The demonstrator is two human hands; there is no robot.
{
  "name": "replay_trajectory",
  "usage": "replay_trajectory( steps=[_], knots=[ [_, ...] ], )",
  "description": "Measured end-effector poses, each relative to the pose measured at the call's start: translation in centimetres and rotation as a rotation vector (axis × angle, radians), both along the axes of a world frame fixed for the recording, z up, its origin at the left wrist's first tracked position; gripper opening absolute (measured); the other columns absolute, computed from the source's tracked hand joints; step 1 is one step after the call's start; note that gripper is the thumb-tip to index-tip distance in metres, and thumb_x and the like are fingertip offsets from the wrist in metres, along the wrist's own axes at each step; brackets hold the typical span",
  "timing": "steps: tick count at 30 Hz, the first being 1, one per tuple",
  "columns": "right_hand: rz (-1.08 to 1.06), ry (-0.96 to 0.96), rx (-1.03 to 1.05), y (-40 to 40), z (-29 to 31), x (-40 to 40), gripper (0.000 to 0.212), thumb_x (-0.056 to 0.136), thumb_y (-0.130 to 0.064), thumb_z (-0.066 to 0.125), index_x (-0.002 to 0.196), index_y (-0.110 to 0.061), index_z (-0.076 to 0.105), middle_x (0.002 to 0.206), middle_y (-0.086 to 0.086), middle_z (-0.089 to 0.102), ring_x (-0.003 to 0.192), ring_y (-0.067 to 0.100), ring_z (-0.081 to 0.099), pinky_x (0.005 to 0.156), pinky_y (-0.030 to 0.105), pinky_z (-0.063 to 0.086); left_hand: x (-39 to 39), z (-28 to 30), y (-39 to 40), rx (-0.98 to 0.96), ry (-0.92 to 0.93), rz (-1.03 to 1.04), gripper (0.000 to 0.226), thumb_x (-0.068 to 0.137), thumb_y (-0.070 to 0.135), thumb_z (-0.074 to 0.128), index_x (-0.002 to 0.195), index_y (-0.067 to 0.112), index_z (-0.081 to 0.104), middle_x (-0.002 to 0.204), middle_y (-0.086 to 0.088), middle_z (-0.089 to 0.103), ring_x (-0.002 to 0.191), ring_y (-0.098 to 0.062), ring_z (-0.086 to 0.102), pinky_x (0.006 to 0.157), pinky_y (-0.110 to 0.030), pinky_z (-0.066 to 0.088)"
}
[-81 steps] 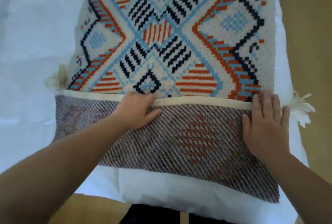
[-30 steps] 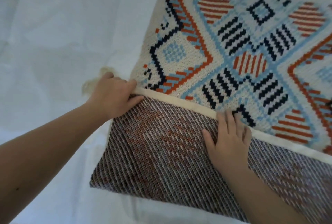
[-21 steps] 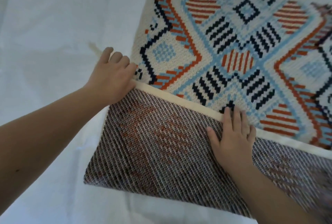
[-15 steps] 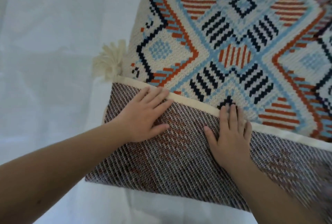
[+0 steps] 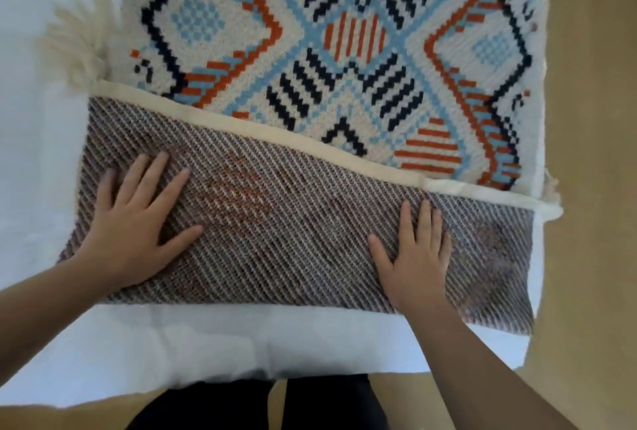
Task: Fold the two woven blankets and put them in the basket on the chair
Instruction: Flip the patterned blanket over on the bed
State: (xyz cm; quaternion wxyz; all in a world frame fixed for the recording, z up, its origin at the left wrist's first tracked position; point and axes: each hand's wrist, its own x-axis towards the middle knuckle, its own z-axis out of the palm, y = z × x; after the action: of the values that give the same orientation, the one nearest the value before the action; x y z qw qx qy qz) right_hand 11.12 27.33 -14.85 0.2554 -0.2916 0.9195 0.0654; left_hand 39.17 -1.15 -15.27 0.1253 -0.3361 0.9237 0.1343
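Observation:
A woven blanket with a cream ground and orange, blue and navy geometric pattern lies spread on a white surface. Its near edge is folded over, showing a band of the brownish striped underside with a cream hem along the fold's far edge. My left hand lies flat with fingers spread on the left part of that band. My right hand presses flat on the band further right. A cream tassel sticks out at the left corner. No second blanket, basket or chair is in view.
The white sheet-covered surface extends to the left and toward me. A tan floor shows along the right side and below. Dark trousers are visible at the bottom edge.
My left hand slid from the fold's left corner down onto the striped band and flattened. My right hand moved nearer along the band. The view swung back to face the blanket squarely.

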Motion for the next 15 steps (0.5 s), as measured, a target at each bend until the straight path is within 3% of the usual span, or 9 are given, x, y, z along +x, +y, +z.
replay_trajectory(
  steps=[2, 4, 7, 9, 12, 15],
  knots=[
    [-0.046, 0.002, 0.002, 2.6, 0.3, 0.2, 0.086, 0.086, -0.078, 0.006, 0.157, -0.031, -0.004, 0.165, 0.002, -0.012, 0.151, 0.022, -0.015, 0.12, 0.048, -0.006, 1.9, 0.7, 2.1, 0.039, 0.028, 0.231, 0.088, 0.083, 0.074, 0.038, 0.157, 0.027, 0.024, 0.164, -0.017, 0.017, 0.152, -0.035, 0.011, 0.121, -0.053, 0.005],
    [-0.109, 0.006, -0.01, 5.0, 0.6, 0.4, 0.083, 0.088, -0.076, 0.013, 0.158, -0.032, 0.003, 0.166, 0.002, -0.009, 0.151, 0.025, -0.011, 0.12, 0.05, -0.003, 3.9, 0.8, 2.7, 0.091, 0.09, 0.45, 0.091, 0.077, 0.074, 0.051, 0.151, 0.026, 0.031, 0.156, -0.02, 0.031, 0.142, -0.043, 0.03, 0.114, -0.06, 0.027],
    [-0.215, 0.04, -0.006, 8.0, 0.6, 0.7, 0.08, 0.09, -0.074, 0.022, 0.158, -0.031, 0.011, 0.166, 0.005, -0.004, 0.151, 0.031, -0.004, 0.118, 0.055, 0.002, 7.5, -1.1, 1.8, 0.25, 0.195, 0.809, 0.086, 0.064, 0.081, 0.069, 0.137, 0.043, 0.043, 0.137, -0.013, 0.058, 0.122, -0.034, 0.058, 0.1, -0.056, 0.049],
    [-0.328, 0.064, -0.022, 9.4, 0.4, 0.7, 0.079, 0.092, -0.074, 0.029, 0.158, -0.033, 0.013, 0.166, 0.008, -0.004, 0.15, 0.035, -0.004, 0.117, 0.058, 0.002, 10.0, -2.8, 0.5, 0.35, 0.196, 1.074, 0.1, 0.049, 0.087, 0.075, 0.13, 0.032, 0.054, 0.126, -0.008, 0.066, 0.109, -0.029, 0.067, 0.093, -0.053, 0.055],
    [-0.556, 0.056, -0.106, 10.6, 0.3, -0.4, 0.079, 0.091, -0.072, 0.038, 0.157, -0.037, 0.012, 0.165, 0.011, -0.005, 0.149, 0.037, -0.002, 0.118, 0.06, 0.003, 12.2, -4.8, -0.8, 0.335, 0.119, 1.141, 0.104, 0.045, 0.087, 0.075, 0.121, 0.017, 0.063, 0.115, -0.011, 0.072, 0.097, -0.032, 0.071, 0.087, -0.055, 0.057],
    [-0.833, 0.11, -0.165, 11.9, 0.9, -2.6, 0.085, 0.09, -0.069, 0.047, 0.157, -0.032, 0.012, 0.161, 0.018, 0.015, 0.145, 0.041, 0.017, 0.117, 0.058, 0.015, 12.6, -4.6, -1.0, 0.283, 0.038, 1.05, 0.096, 0.055, 0.089, 0.067, 0.112, 0.012, 0.067, 0.106, -0.018, 0.073, 0.091, -0.036, 0.071, 0.083, -0.056, 0.057]
  ],
)
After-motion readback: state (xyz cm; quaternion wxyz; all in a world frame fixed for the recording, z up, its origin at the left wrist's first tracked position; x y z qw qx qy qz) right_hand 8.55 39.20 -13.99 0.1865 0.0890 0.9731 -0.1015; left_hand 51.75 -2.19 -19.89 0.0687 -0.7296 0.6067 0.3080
